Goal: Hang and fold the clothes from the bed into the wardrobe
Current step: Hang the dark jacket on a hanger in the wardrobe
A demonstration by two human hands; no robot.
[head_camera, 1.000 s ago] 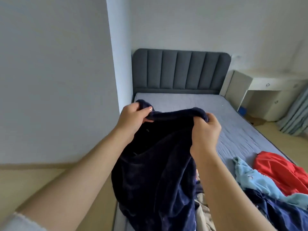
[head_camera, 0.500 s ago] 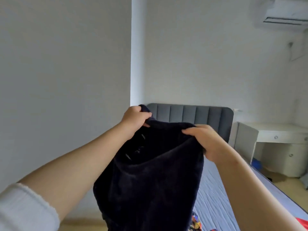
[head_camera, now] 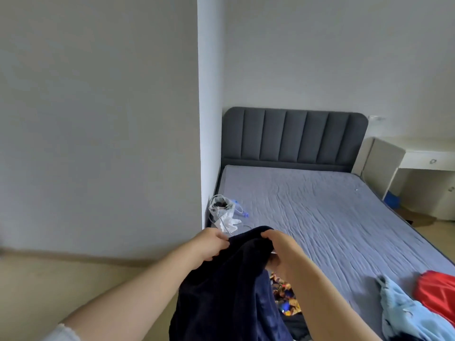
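Over the near left corner of the bed [head_camera: 332, 217], a person holds up a dark navy fleece garment [head_camera: 229, 296] by its top edge. The left hand [head_camera: 209, 244] grasps the fabric with its fingers curled round the edge. The right hand [head_camera: 278, 252] does the same just beside it, fingers folded over the cloth from above. A short ridge of fabric bridges the two hands. The rest of the garment hangs down between the bare forearms and runs out of view at the bottom, so what kind of garment it is cannot be told.

Behind the right forearm a multicoloured patterned cloth [head_camera: 285, 299] lies on the grey-blue sheet. Farther right, near the bed's edge, a light blue garment [head_camera: 403, 313] lies crumpled, touching a red garment [head_camera: 438, 291] beside it. Against the wall at the bed's left side sits a white bag [head_camera: 221, 210] with cables trailing from it. A dark grey padded headboard [head_camera: 295, 136] stands at the far end, and a cream desk [head_camera: 418, 156] stands to its right.
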